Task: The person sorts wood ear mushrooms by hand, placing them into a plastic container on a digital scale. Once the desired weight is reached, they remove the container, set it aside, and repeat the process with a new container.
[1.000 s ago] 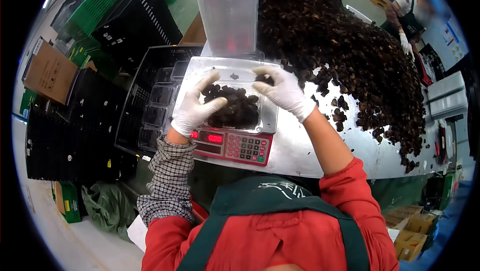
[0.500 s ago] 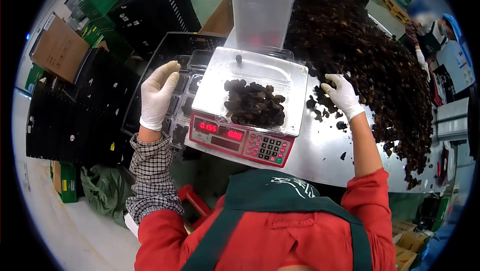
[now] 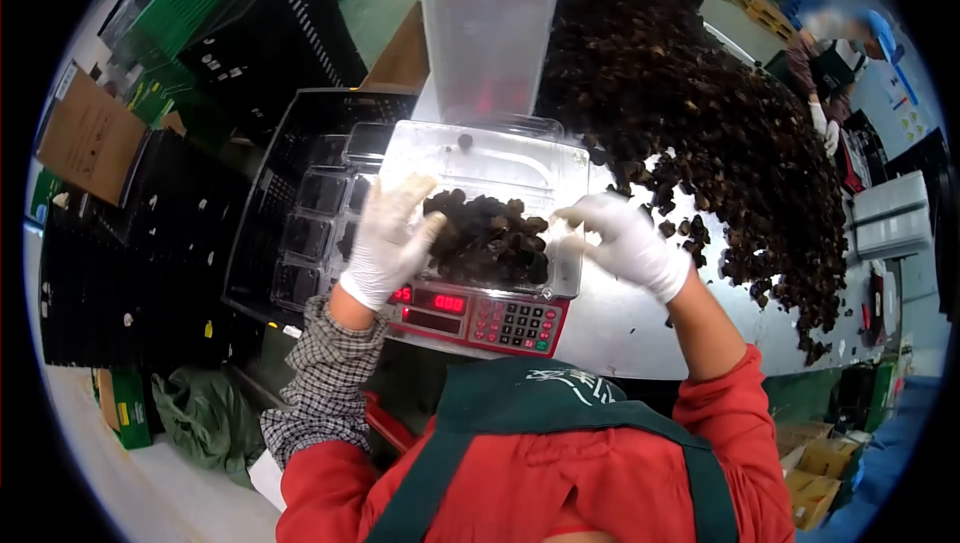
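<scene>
While the box of mushrooms sits on the scale, both hands brace it, seemingly for steadiness. The left hand rests half-open at the scale's left; the right hand bunches its fingertips at the scale's right, grip unclear.

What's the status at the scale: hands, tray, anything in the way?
Left hand on left edge of clear tray, right hand at its right edge; grip unclear. Tray holds dark mushrooms, sits on scale. Nothing between hands and tray.
</scene>
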`<state>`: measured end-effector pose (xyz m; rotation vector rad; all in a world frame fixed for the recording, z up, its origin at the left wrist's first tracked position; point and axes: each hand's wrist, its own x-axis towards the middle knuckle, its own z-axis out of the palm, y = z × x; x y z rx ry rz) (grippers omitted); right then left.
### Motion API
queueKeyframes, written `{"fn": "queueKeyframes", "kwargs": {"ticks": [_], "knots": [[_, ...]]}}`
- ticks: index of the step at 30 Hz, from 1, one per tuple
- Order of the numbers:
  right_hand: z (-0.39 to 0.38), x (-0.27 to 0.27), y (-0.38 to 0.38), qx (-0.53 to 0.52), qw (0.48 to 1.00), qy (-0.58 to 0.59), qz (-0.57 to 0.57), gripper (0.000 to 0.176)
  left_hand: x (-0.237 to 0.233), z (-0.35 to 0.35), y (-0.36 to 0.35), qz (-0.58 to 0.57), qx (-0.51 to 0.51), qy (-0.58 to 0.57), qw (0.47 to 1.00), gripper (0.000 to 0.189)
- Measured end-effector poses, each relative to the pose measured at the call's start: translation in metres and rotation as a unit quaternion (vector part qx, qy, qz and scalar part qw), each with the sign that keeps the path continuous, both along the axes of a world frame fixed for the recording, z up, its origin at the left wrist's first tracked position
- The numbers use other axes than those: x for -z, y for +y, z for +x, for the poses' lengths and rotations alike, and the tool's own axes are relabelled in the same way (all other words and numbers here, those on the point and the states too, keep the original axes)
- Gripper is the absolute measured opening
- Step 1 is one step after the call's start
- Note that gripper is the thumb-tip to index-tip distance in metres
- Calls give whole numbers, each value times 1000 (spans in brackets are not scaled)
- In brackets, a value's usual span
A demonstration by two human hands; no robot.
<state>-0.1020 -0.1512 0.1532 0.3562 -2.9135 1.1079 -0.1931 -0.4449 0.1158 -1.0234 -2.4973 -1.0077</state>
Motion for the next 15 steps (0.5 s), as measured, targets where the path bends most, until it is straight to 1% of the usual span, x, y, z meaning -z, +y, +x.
{"fn": "queueKeyframes", "kwargs": {"ticks": [1, 3, 5, 6, 7, 9, 10, 11, 12, 13, 15], "knots": [[0, -3, 18, 94, 992, -73, -51, 26, -4, -7, 0, 34, -13, 24, 999, 35], [-6, 22, 71, 184, 983, 30, -4, 24, -8, -27, 6, 89, 2, -42, 995, 29], [-2, 59, 122, 301, 953, -43, 14, 24, -10, -45, 22, 49, 10, -52, 997, 25], [5, 66, 129, 315, 946, -72, 20, 23, -7, -58, 29, 23, 18, -17, 999, 25], [12, 52, 118, 318, 937, -138, 34, 30, -4, -72, 36, 14, 36, -21, 999, 27], [18, 90, 127, 249, 945, -170, 125, 39, 6, -100, 50, -56, 57, -14, 997, 29], [21, 100, 123, 231, 951, -152, 141, 43, 5, -107, 60, -92, 63, -59, 992, 31], [23, 111, 115, 212, 955, -133, 157, 47, 4, -113, 68, -142, 69, -42, 987, 32], [22, 126, 109, 218, 958, -102, 155, 48, 5, -118, 75, -191, 67, -15, 979, 28], [18, 117, 94, 233, 953, -119, 154, 50, 5, -122, 83, -240, 65, 12, 969, 24], [8, 113, 74, 249, 951, -105, 149, 50, -2, -123, 95, -307, 71, 1, 949, 19]]}}
